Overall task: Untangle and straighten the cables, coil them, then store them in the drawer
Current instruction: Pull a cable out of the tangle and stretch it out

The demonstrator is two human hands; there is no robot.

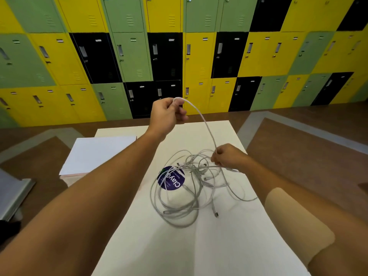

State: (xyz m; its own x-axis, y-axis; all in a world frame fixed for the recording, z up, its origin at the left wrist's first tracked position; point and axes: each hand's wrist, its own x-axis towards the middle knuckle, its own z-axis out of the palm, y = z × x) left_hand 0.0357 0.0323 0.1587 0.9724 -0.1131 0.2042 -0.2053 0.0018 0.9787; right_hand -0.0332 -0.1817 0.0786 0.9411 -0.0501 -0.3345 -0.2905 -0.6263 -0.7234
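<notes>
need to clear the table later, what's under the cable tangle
A round purple label reading "Clay" lies on the white table under the tangle. Cable loops cross it, so the rest of its print is hidden.

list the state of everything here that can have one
lifted cable, arched between both hands, off the table
cable tangle, loose uncoiled heap on the table
left hand, raised, pinching the lifted cable's end
right hand, gripping the lifted cable beside the cable tangle
lockers, all visible doors shut
</notes>
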